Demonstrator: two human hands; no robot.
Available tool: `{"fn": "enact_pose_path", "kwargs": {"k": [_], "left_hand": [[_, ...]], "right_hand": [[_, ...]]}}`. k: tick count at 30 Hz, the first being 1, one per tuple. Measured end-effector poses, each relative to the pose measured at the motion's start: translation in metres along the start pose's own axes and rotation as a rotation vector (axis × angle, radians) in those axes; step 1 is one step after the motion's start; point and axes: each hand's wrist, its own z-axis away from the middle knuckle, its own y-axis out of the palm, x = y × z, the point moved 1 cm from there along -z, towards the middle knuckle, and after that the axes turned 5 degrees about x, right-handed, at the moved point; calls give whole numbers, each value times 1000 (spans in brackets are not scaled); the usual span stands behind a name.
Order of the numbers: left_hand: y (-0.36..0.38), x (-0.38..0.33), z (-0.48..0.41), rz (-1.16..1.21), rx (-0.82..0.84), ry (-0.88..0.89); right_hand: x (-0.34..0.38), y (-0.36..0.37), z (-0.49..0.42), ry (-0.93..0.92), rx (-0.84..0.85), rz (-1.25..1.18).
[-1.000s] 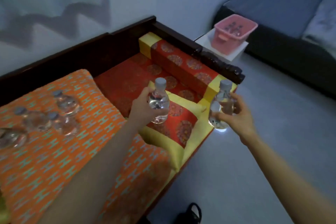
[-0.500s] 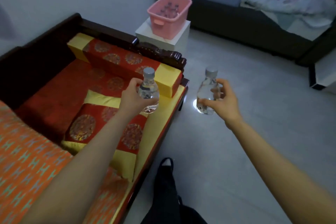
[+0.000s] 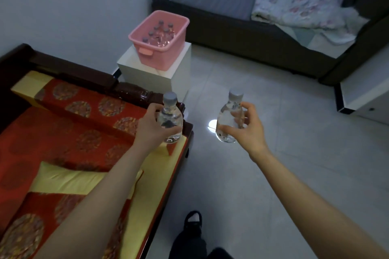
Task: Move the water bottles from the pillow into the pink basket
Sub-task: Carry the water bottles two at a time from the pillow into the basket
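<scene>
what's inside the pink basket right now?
The pink basket holds roughly six clear, grey-capped water bottles, upright. Its near wall covers their bases and the basket floor, so anything lying lower cannot be seen.

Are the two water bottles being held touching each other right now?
Apart. In the head view the left hand holds the left bottle, the right hand the right bottle, with floor showing between them.

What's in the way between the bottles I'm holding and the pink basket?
Nothing visible. Open air separates the left bottle and right bottle from the pink basket, open-topped on the white stand, partly filled with bottles.
</scene>
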Motion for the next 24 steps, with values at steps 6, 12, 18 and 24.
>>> {"fn": "enact_pose_path", "kwargs": {"k": [6,12,18,24], "left_hand": [[25,-29,-92,-14,19,-30],[56,-59,-186,-34,-47,-34],[73,-81,-282,8,-193,-125],[75,-101,-362,51,-259,-179]], "right_hand": [[2,-29,-93,11,-16,-19],[4,-57,-202,-16,19,-34],[18,-67,-332,-61,178,-16],[43,-58,-438,-105,379,47]]}}
